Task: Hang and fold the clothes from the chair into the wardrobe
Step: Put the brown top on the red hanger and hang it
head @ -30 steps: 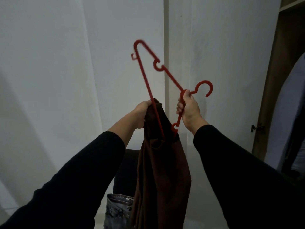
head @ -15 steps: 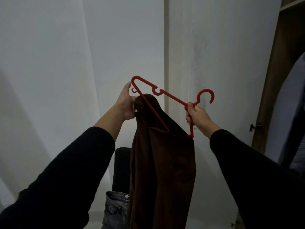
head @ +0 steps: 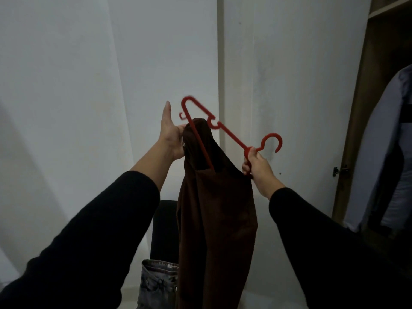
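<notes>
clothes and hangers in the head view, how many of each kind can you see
red hanger: 1
brown garment on it: 1
grey jeans on the chair: 1
pale shirt hanging in the wardrobe: 1
total: 4

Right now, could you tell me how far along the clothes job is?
Done: a pale shirt already hangs in the wardrobe. In hand: the right hand grips the red hanger by its neck while the left hand works the brown garment onto it. Left: hanging that garment, plus the jeans on the chair.
</notes>
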`<state>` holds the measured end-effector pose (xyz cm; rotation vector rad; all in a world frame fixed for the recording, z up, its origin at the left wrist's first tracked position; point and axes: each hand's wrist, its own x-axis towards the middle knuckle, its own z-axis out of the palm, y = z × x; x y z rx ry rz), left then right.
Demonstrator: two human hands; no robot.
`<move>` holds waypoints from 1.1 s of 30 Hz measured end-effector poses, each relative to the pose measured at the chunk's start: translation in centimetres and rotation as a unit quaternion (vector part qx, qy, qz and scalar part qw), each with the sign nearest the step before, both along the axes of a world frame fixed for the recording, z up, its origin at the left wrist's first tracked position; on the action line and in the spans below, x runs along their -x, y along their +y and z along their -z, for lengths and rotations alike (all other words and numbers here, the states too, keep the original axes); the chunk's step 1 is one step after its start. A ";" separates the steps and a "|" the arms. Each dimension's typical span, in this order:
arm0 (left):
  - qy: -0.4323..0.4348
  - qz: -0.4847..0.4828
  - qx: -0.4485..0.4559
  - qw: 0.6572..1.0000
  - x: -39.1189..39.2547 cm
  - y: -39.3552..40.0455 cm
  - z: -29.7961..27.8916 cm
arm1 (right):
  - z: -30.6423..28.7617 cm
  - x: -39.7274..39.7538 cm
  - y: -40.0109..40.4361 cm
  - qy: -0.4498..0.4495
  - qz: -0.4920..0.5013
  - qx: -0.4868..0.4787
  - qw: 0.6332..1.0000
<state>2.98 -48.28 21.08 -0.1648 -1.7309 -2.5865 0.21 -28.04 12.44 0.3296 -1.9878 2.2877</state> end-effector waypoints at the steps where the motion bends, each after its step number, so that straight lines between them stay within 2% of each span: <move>1: -0.005 -0.019 0.013 1.000 -0.2 -0.3 -0.1 | 0.2 -0.1 0.4 0.004 0.010 -0.053 0.999; 4: -0.028 -0.070 0.079 0.994 -0.8 -0.7 -0.2 | 0.0 -0.4 1.1 0.026 0.040 -0.163 0.985; 10: -0.053 -0.034 0.201 0.977 -1.0 -3.0 0.3 | -0.7 -0.5 2.8 0.070 0.047 -0.300 0.950; 16: -0.066 -0.045 0.213 0.974 0.0 -4.0 1.3 | -1.1 -0.1 3.6 0.100 0.075 -0.398 0.909; 21: -0.072 -0.109 0.278 0.952 0.5 -4.0 1.7 | -1.4 -0.1 3.9 0.119 0.109 -0.481 0.862; 24: -0.061 -0.138 0.306 0.940 0.9 -4.6 2.1 | -1.9 -0.4 3.9 0.144 0.117 -0.558 0.809; 27: -0.046 -0.148 0.341 0.927 1.3 -5.3 2.8 | -2.5 -0.3 4.0 0.141 0.129 -0.598 0.779; 29: -0.038 -0.169 0.372 0.912 1.7 -5.7 3.5 | -3.0 -0.3 3.5 0.154 0.141 -0.634 0.744; 30: -0.031 -0.188 0.404 0.895 1.9 -5.7 3.9 | -3.3 -0.2 3.2 0.163 0.146 -0.645 0.732; 31: -0.018 -0.214 0.467 0.858 2.2 -5.8 4.2 | -3.6 -0.3 2.7 0.168 0.148 -0.652 0.724; 33: 0.028 -0.275 0.618 0.736 2.5 -5.2 4.7 | -4.1 0.0 1.7 0.176 0.152 -0.678 0.697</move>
